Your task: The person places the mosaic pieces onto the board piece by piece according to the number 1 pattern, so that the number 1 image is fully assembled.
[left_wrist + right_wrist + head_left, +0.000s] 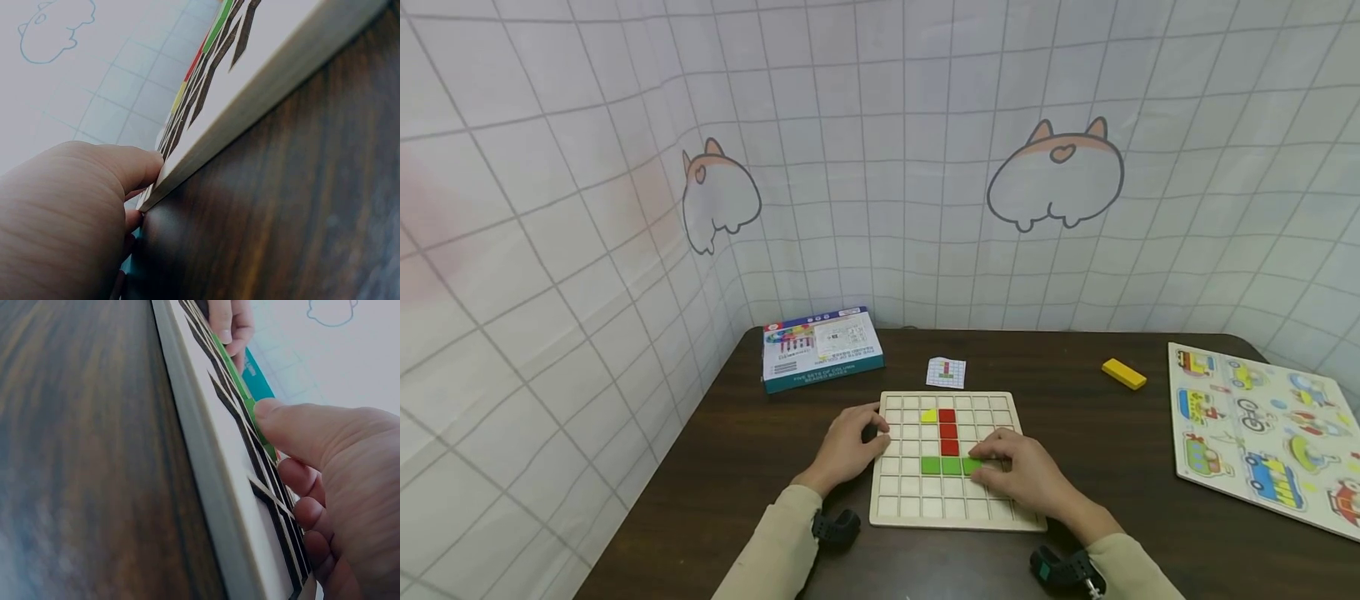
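Observation:
A wooden grid board lies flat on the dark table. Its cells hold one small yellow piece, a column of three red tiles and, below that, a row of three green tiles. With thumb and fingers, my left hand holds the board's left edge; in the left wrist view the thumb lies at the rim. My right hand reaches over the board's right side, its thumb and forefinger at the rightmost green tile, pinching it. The fingers partly hide that tile.
Behind the board lies a small paper card with a coloured grid pattern. A flat box sits at the back left. To the right are a yellow block and a picture puzzle board. Grid-patterned curtains surround the table.

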Available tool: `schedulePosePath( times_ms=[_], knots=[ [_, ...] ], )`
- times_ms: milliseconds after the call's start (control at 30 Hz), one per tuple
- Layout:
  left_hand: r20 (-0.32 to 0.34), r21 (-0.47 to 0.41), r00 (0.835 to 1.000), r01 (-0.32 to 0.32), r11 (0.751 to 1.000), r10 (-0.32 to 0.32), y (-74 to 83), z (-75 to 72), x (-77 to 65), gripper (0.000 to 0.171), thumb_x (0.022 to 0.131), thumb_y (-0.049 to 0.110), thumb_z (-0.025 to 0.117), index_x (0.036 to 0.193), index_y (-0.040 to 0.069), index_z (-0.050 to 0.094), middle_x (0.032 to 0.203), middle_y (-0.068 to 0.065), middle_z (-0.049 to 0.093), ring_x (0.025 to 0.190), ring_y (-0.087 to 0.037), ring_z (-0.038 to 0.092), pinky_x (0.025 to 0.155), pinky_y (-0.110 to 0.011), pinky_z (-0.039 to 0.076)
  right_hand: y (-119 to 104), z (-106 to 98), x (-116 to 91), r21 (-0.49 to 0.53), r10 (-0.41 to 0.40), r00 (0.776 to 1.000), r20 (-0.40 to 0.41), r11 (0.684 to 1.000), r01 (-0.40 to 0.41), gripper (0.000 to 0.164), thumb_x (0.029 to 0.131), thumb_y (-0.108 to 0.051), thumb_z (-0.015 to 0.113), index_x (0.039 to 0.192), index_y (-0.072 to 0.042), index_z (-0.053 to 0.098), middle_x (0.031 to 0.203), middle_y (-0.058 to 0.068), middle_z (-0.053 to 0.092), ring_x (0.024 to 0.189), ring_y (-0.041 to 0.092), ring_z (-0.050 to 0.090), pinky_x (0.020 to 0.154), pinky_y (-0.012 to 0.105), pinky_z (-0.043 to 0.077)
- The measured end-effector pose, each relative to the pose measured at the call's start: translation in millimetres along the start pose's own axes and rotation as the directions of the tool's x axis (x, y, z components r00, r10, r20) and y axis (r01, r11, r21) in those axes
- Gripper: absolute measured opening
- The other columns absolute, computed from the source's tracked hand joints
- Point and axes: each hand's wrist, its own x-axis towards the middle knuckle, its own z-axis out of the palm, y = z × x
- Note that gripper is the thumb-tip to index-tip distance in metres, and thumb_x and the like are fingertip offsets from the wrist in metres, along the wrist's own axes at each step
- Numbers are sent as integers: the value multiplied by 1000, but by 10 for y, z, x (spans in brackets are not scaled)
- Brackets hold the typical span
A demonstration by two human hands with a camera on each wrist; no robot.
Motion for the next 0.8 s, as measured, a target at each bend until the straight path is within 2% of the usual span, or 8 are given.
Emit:
schedulePosePath(
  times_ms=[300, 600, 800],
  knots=[
    [-8, 6, 1000, 2, 1000, -2, 10, -14, 44, 4, 94, 27, 66, 97, 24, 65, 148, -5, 47, 139, -29, 36, 113, -55, 26, 11, 8, 38, -45, -17, 999, -31, 999, 16, 18, 83, -26, 79, 101, -24, 75, 97, -14, 61, 87, 6, 57, 77, 27, 50],
    [4, -1, 1000, 1, 1000, -1, -12, -5, 57, 5, 94, 27, 65, 98, 24, 65, 149, -5, 46, 140, -29, 35, 113, -55, 26, -37, -61, 60, -1, 30, 999, -34, 1000, -30, 12, 90, -26, 72, 101, -21, 74, 92, -13, 63, 78, 8, 55, 68, 25, 48],
    [16, -18, 1000, 15, 1000, -14, -30, -76, 22, 5, 96, 26, 64, 97, 21, 65, 148, -9, 46, 139, -33, 35, 111, -58, 29, -53, -242, 114, -34, -32, 999, 6, 999, 33, 18, 92, -27, 69, 105, -15, 74, 98, -9, 65, 77, 8, 55, 65, 25, 49]
  ],
)
